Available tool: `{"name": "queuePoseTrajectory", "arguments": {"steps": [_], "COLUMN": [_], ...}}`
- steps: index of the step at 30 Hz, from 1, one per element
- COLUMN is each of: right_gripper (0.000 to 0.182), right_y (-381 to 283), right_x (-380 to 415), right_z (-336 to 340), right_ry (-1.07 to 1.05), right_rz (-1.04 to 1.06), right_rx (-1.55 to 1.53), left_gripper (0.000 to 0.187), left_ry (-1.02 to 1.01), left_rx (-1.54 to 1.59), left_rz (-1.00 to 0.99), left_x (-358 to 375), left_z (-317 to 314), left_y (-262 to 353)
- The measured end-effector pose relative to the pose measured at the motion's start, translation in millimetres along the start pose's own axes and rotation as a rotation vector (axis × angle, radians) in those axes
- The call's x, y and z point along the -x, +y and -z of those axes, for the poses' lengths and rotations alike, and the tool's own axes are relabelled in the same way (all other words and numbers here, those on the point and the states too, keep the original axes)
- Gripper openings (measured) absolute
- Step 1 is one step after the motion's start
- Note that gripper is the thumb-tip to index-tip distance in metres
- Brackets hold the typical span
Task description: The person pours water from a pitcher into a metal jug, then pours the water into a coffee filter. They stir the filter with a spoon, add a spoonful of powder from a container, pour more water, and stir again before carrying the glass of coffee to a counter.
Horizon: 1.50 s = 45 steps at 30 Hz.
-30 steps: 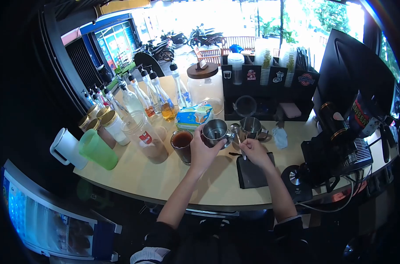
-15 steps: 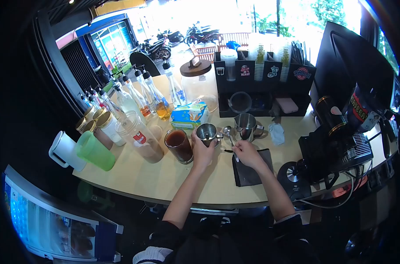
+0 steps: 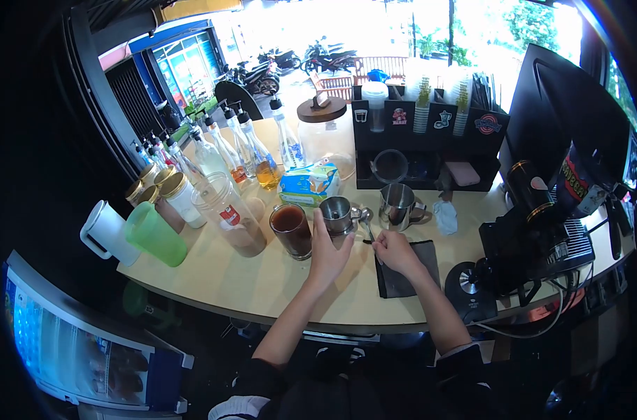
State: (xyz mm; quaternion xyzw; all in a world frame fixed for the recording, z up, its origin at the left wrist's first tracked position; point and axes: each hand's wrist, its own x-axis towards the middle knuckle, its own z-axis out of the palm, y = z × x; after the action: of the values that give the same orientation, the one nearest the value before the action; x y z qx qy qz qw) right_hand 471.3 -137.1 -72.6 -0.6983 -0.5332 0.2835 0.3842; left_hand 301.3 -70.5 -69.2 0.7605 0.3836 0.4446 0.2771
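Observation:
My left hand [image 3: 328, 256] is at the near side of a small steel cup [image 3: 339, 218], thumb and fingers spread apart. The cup stands upright on the counter. My right hand [image 3: 395, 250] pinches the handle of a metal spoon [image 3: 367, 218], bowl end pointing away from me. Just beyond this hand is a steel milk pitcher [image 3: 397, 208], and a folded dark cloth [image 3: 411, 274] lies under and beside it. Left of my left hand stands a glass mug [image 3: 291, 233] of brown drink.
A tissue pack [image 3: 308, 185], pump bottles [image 3: 265, 170], a clear tub [image 3: 229, 213] and a green pitcher [image 3: 156, 234] fill the left side. A black cup organizer [image 3: 430, 133] stands behind; a crumpled tissue [image 3: 445, 217] and a coffee machine [image 3: 521, 245] are at right.
My left hand has loosened from around the steel cup, its fingers now spread. My right hand keeps its grip on the spoon. The whole view has shifted slightly.

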Motion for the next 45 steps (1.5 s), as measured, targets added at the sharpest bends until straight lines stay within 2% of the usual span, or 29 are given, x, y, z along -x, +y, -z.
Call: {"name": "queuePoseTrajectory", "arguments": {"steps": [2, 4, 5, 7, 8, 11, 12, 14, 16, 18, 19, 20, 21, 22, 24, 25, 27, 30, 32, 34, 37, 41, 45], "right_gripper": [0.013, 0.012, 0.013, 0.013, 0.013, 0.014, 0.015, 0.016, 0.019, 0.024, 0.028, 0.032, 0.049, 0.049, 0.070, 0.070, 0.088, 0.094, 0.092, 0.087, 0.082, 0.083, 0.077], "right_y": [0, -1, -3, -2, 2, 3, 1, -7, -14, -26, -35, -42, -50, -60, -81, -86, -87, -87, -88, -87, -99, -94, -97], "right_x": [1, 2, 4, 4, 3, 3, 3, 5, 6, 8, 8, 10, 11, 13, 15, 12, 0, -14, -20, -23, -20, -29, -26], "right_z": [0, -1, 0, 0, -2, -3, -4, -8, -12, -20, -27, -36, -46, -55, -74, -84, -103, -125, -136, -145, -154, -162, -163], "right_ry": [0.007, 0.014, 0.034, 0.057, 0.074, 0.113, 0.133, 0.162, 0.194, 0.199, 0.195, 0.193, 0.154, 0.164, 0.168, 0.179, 0.214, 0.292, 0.342, 0.278, 0.330, 0.386, 0.430], "right_rz": [0.025, 0.050, 0.071, 0.095, 0.107, 0.146, 0.168, 0.192, 0.268, 0.327, 0.370, 0.406, 0.385, 0.373, 0.447, 0.436, 0.466, 0.389, 0.403, 0.402, 0.398, 0.373, 0.377], "right_rx": [0.003, 0.004, 0.041, 0.078, 0.072, 0.078, 0.089, 0.040, -0.062, -0.007, -0.068, -0.128, -0.124, -0.118, -0.155, -0.148, -0.195, -0.285, -0.325, -0.397, -0.442, -0.399, -0.434], "left_gripper": [0.084, 0.066, 0.066, 0.050, 0.050, 0.039, 0.039, 0.034, 0.039, 0.043, 0.045, 0.045, 0.046, 0.046, 0.047, 0.048, 0.050, 0.049, 0.048, 0.048, 0.048, 0.049, 0.049], "left_ry": [-0.021, -0.068, -0.066, -0.037, -0.034, 0.124, 0.131, 0.285, 0.278, 0.299, 0.217, 0.209, 0.166, 0.122, 0.075, 0.041, -0.032, -0.088, -0.103, -0.110, -0.060, -0.064, -0.066], "left_rx": [-0.037, 0.116, 0.115, 0.246, 0.247, 0.232, 0.228, 0.231, 0.250, 0.430, 0.431, 0.435, 0.448, 0.463, 0.484, 0.494, 0.515, 0.504, 0.480, 0.419, 0.468, 0.441, 0.412], "left_rz": [-0.049, -0.150, -0.149, -0.215, -0.217, -0.419, -0.417, -0.421, -0.363, -0.173, -0.136, -0.135, -0.102, -0.069, -0.062, -0.056, -0.041, -0.062, -0.099, -0.179, -0.150, -0.189, -0.199], "left_x": [7, 13, 15, 14, 14, 15, 16, 20, 23, 21, 20, 19, 19, 17, 11, 7, 3, -5, -12, -17, -15, -14, -10], "left_z": [12, 27, 35, 49, 53, 66, 72, 85, 100, 112, 119, 123, 125, 127, 127, 126, 125, 128, 131, 129, 118, 130, 136], "left_y": [13, 25, 34, 45, 43, 32, 27, 17, 2, -13, -19, -25, -31, -36, -51, -59, -72, -74, -77, -86, -98, -81, -79]}}
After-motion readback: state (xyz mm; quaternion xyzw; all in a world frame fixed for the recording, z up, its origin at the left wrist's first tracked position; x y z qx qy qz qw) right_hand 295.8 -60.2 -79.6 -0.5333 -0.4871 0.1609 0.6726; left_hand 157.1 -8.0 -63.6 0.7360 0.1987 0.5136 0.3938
